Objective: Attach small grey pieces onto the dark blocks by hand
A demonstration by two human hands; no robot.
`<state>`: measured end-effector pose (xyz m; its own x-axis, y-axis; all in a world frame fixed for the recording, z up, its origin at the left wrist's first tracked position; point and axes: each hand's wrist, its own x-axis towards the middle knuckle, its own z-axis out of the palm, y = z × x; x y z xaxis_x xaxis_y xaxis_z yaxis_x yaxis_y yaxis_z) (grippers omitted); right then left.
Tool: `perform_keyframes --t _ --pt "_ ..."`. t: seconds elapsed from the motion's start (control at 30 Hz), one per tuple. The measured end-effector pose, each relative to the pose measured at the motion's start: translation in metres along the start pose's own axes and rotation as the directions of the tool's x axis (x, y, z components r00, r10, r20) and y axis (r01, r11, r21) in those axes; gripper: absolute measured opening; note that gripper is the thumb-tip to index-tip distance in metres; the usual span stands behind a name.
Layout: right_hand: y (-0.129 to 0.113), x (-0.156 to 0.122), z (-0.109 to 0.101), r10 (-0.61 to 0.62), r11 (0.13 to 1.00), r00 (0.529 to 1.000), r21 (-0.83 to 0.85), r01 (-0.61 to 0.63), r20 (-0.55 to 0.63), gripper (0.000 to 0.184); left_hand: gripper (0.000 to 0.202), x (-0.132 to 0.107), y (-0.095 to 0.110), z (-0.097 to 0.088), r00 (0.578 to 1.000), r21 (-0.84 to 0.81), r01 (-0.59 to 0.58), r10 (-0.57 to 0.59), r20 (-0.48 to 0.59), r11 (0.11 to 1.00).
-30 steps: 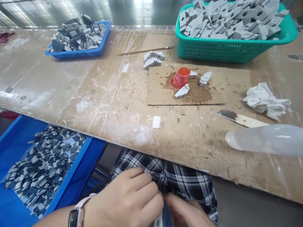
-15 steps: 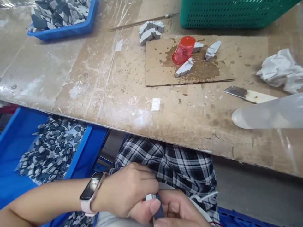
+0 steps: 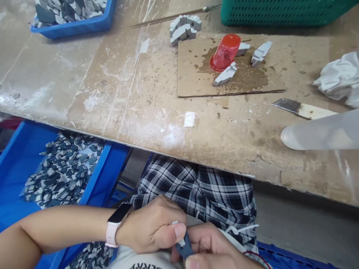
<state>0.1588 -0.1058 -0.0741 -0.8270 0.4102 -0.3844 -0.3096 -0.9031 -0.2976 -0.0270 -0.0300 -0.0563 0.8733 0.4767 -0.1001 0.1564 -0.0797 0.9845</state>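
Block: the small block lies between both hands, under the left thumb tip and against the right thumb.
Left hand: the left hand is curled, its thumb pressed on the block's upper end (a pink-strapped watch sits at its wrist).
Right hand: the right hand pinches the lower end, thumb on top, fingers bent beneath.
Block's look: dark blue-grey, matt and angular, with a paler grey part; the fingers hide the rest.
Lap: black-and-white plaid cloth, woven and creased, just beyond the hands.
Bin: left of the left hand, a smooth blue plastic bin heaped with angular dark and pale bits.
Table: ahead of both hands, a scuffed brown table with white smears.
Cardboard: farther ahead, a flat cardboard sheet, damp around a tapered red cup; pale grey notched pieces lie beside it.
Knife: ahead and right of the right hand, a flat blade with a stained pale handle, near a cloudy, rounded bottle and crumpled white tissue.
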Motion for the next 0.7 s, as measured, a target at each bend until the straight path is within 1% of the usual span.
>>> perform_keyframes --t 0.07,0.13,0.2,0.27,0.37,0.43,0.47,0.5,0.53,0.6,0.63,0.7 --pt "-0.003 -0.001 0.0 0.0 1.0 1.0 0.001 0.0 0.003 0.047 0.05 0.002 -0.001 -0.001 1.0 0.007 -0.019 0.019 0.024 1.0" --pt "-0.006 -0.001 0.0 0.005 1.0 1.0 -0.007 -0.005 0.019 0.044 0.051 0.003 0.0 -0.004 0.998 0.048 -0.044 0.042 0.041 0.998" --pt "-0.009 -0.001 0.001 0.004 1.0 1.0 -0.028 -0.003 0.03 0.041 0.053 0.004 0.002 -0.007 0.997 0.133 -0.07 0.064 0.05 0.989" --pt "-0.011 0.001 0.002 -0.002 0.999 1.0 -0.047 0.003 0.031 0.041 0.055 0.004 0.004 -0.011 0.995 0.27 -0.102 0.093 0.044 0.957" --pt "-0.012 0.006 0.006 -0.001 1.0 0.999 -0.01 0.001 -0.042 0.045 0.062 0.004 0.011 -0.019 0.982 0.509 -0.174 0.189 0.021 0.843" --pt "-0.014 0.009 0.01 0.006 1.0 0.996 0.024 -0.004 -0.095 0.048 0.065 0.005 0.017 -0.024 0.965 0.621 -0.216 0.262 0.018 0.754" --pt "-0.016 0.01 0.011 0.002 1.0 0.996 0.021 0.0 -0.091 0.048 0.066 0.005 0.02 -0.026 0.956 0.669 -0.233 0.292 0.025 0.706" --pt "-0.018 0.01 0.012 -0.008 1.0 0.997 -0.003 0.008 -0.073 0.047 0.066 0.006 0.023 -0.028 0.947 0.712 -0.25 0.319 0.038 0.657" --pt "-0.021 0.01 0.013 -0.023 0.998 0.998 -0.061 0.02 -0.052 0.044 0.066 0.007 0.025 -0.029 0.939 0.746 -0.267 0.34 0.057 0.611" --pt "-0.028 0.009 0.014 -0.037 0.971 0.998 -0.239 0.024 -0.048 0.04 0.066 0.008 0.028 -0.031 0.922 0.77 -0.313 0.374 0.104 0.556" --pt "-0.031 0.007 0.015 -0.034 0.943 0.997 -0.332 0.011 -0.063 0.04 0.066 0.009 0.028 -0.032 0.916 0.763 -0.334 0.383 0.123 0.554" --pt "-0.038 0.005 0.018 -0.022 0.879 0.995 -0.477 -0.026 -0.095 0.039 0.067 0.011 0.027 -0.031 0.906 0.726 -0.364 0.402 0.13 0.583"
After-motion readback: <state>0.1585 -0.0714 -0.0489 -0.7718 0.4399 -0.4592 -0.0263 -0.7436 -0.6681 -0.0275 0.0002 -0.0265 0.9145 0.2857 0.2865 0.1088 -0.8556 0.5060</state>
